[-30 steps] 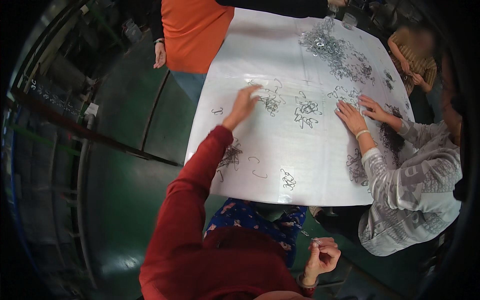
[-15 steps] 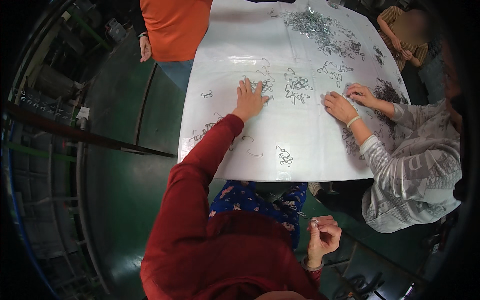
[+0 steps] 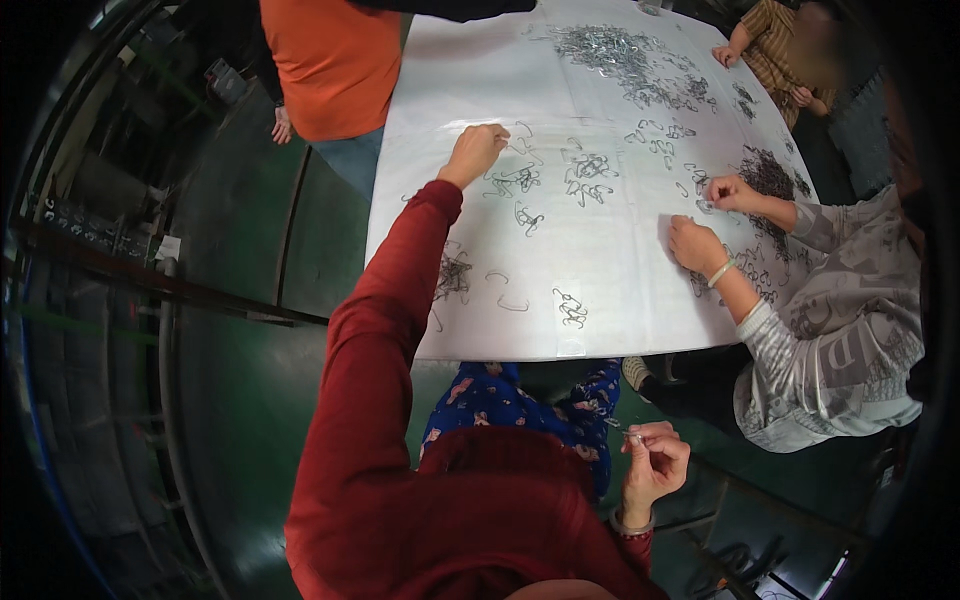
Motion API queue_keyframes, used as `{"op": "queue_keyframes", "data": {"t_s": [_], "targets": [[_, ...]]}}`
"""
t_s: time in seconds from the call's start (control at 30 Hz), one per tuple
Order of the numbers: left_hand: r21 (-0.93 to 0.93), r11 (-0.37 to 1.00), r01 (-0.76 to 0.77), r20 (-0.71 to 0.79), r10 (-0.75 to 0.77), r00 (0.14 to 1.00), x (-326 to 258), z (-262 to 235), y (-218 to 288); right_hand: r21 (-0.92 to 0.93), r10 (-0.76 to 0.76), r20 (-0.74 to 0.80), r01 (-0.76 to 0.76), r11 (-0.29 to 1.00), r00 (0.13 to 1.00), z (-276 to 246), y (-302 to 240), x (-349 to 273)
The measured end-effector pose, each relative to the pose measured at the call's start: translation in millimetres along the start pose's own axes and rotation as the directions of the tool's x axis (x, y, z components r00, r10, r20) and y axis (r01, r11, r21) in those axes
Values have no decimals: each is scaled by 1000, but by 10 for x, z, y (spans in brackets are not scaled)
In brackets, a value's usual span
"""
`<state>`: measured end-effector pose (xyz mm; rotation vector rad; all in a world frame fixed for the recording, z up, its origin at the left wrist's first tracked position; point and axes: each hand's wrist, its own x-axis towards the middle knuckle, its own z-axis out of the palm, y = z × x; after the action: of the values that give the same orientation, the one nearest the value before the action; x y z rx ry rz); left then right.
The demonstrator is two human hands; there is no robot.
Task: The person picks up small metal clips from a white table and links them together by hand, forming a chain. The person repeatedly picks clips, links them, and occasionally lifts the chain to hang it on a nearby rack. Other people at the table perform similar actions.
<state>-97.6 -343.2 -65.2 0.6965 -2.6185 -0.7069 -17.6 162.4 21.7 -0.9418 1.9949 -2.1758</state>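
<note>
My left arm reaches over the white-covered table [image 3: 600, 255]. My left hand [image 3: 476, 154] is closed at the fingertips beside a thin wire hook [image 3: 524, 133]; whether it pinches anything cannot be made out. Just nearer lies a small heap of wire hooks [image 3: 514, 180], with another heap [image 3: 588, 178] to its right. Below the table's near edge, in front of my body, my right hand [image 3: 652, 468] pinches a small shiny metal hook [image 3: 620, 428] between thumb and fingers. Its exact shape is hard to see.
A large pile of metal hooks [image 3: 610, 50] covers the far side. At the right, a person in a grey patterned top [image 3: 830, 330] handles hooks beside a dark pile [image 3: 768, 175]. Someone in orange [image 3: 335, 70] stands at the far left; another in stripes [image 3: 775, 45] is at the far right.
My left hand has lifted off the hook heap, moved away from me and slightly left, and its spread fingers have closed. My right hand still holds the metal hook, almost unmoved.
</note>
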Motion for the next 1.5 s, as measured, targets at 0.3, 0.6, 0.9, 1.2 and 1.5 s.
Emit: {"op": "queue_keyframes", "data": {"t_s": [0.3, 0.6, 0.9, 1.2, 1.5], "targets": [[252, 949, -191, 51, 184, 982, 951, 708, -319, -46, 74, -84, -78, 996, 994, -143, 87, -35], [292, 956, -14, -155, 62, 986, 565, 563, -179, -13, 104, -105, -106, 994, 989, -112, 104, 80], [26, 997, -73, 35, 72, 997, -427, -1263, 161, 42, 63, -109, -59, 997, 992, -61, 195, 181], [-284, 953, 109, 244, -38, 969, -1950, -1095, 748, 66, -21, -68, 25, 998, 997, -91, 94, 93], [-226, 972, 70, 61, -58, 996, -2584, -31, 845, 103, -93, -14, 94, 990, 996, -90, -22, -71]]}}
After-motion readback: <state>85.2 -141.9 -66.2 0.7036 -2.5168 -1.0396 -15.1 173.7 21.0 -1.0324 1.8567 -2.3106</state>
